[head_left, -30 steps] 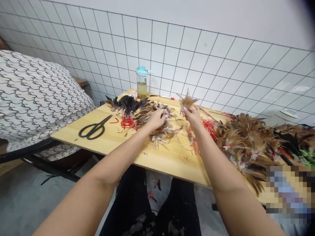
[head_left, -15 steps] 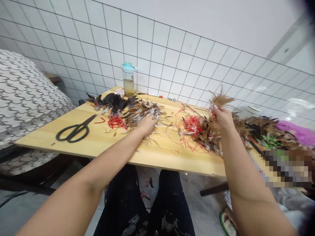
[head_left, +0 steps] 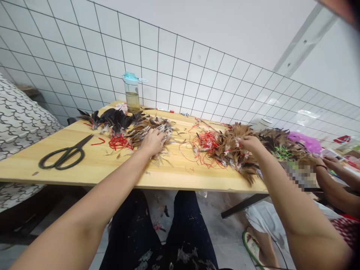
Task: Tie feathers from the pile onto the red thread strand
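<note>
Feathers cover much of the pale wooden tabletop (head_left: pixel 98 165): a loose pile of mottled brown-and-white feathers (head_left: pixel 157 125), wispy and frayed, lies near its middle, and the left hand (head_left: pixel 153 141) rests palm down on it with fingers curled into the down, so I cannot tell whether they pinch anything. The right hand (head_left: pixel 250 143) sits knuckles up on a thick heap of rusty brown feathers (head_left: pixel 230 152) to the right, its fingertips sunk in the fluff, grip hidden. Thin tangled red strings (head_left: pixel 206 139) lie between the two piles. A cluster of glossy black feathers (head_left: pixel 112 117) lies further left, then black-handled metal scissors (head_left: pixel 63 155) lying flat. A clear plastic bottle with a teal lid (head_left: pixel 131 93) stands upright by the white tiled wall (head_left: pixel 197 63). At the far right, purple fluff (head_left: pixel 306 141) and another person's hand (head_left: pixel 332 162) show.
</note>
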`<state>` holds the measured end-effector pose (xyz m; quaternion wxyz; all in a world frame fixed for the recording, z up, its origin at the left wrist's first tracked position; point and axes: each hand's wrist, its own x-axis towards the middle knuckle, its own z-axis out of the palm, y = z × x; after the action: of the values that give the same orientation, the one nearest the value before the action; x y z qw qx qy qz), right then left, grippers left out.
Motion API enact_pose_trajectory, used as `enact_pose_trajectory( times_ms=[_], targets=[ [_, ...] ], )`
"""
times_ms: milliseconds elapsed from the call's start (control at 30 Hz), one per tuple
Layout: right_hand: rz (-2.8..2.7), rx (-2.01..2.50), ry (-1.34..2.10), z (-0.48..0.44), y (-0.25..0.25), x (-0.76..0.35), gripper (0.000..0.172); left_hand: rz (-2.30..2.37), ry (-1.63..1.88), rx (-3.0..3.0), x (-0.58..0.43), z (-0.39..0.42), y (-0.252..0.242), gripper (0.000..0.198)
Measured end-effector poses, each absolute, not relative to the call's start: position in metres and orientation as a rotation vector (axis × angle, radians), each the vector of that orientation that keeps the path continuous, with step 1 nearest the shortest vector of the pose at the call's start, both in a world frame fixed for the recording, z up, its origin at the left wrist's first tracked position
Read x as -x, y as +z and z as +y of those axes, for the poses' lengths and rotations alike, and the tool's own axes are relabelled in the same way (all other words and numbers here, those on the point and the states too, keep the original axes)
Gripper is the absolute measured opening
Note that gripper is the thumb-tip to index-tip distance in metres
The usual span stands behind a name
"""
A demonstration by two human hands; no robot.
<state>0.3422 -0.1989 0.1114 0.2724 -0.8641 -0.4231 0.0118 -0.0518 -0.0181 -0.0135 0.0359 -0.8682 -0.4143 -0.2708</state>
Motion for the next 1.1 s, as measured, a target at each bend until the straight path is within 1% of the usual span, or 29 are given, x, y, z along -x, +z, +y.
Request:
enact_pose_trajectory(
  times_ms=[100, 300, 433, 533, 600, 733, 833, 900, 1000, 1100],
  targets=[
    [-1.168, 2.539, -0.005, -0.198, 0.094, -0.348, 0.036, -1.275, -0.828, 2.689, 0.051, -0.021, -0.012, 0.031],
    [-1.245, 2.671, 0.044, -0.197, 0.072, -0.357, 0.029, -1.296, -0.806, 2.707, 0.051, -0.029, -0.006, 0.030],
    [-1.252, 2.722, -0.053, -0.204, 0.081, -0.361, 0.021, -1.291, -0.867, 2.712, 0.051, -0.025, -0.008, 0.030],
    [-1.207, 2.726, -0.225, -0.209, 0.096, -0.357, 0.029, -1.277, -0.913, 2.702, 0.051, -0.020, -0.012, 0.029],
    [-1.223, 2.649, -0.316, -0.210, 0.106, -0.347, 0.032, -1.257, -0.974, 2.684, 0.052, -0.019, -0.013, 0.029],
    [-1.427, 2.423, -0.403, -0.201, 0.116, -0.306, 0.029, -1.196, -1.134, 2.625, 0.053, -0.020, -0.009, 0.028],
    [-1.594, 2.324, -0.358, -0.184, 0.115, -0.260, 0.027, -1.157, -1.264, 2.614, 0.054, -0.020, -0.004, 0.029],
    [-1.683, 2.253, -0.304, -0.169, 0.107, -0.227, 0.027, -1.137, -1.321, 2.640, 0.054, -0.020, 0.001, 0.035],
    [-1.819, 2.069, -0.055, -0.143, 0.086, -0.184, 0.022, -1.092, -1.339, 2.715, 0.052, -0.018, 0.009, 0.047],
    [-1.811, 1.916, 0.226, -0.119, 0.061, -0.156, 0.016, -0.957, -1.324, 2.799, 0.048, -0.017, 0.016, 0.055]
  ],
)
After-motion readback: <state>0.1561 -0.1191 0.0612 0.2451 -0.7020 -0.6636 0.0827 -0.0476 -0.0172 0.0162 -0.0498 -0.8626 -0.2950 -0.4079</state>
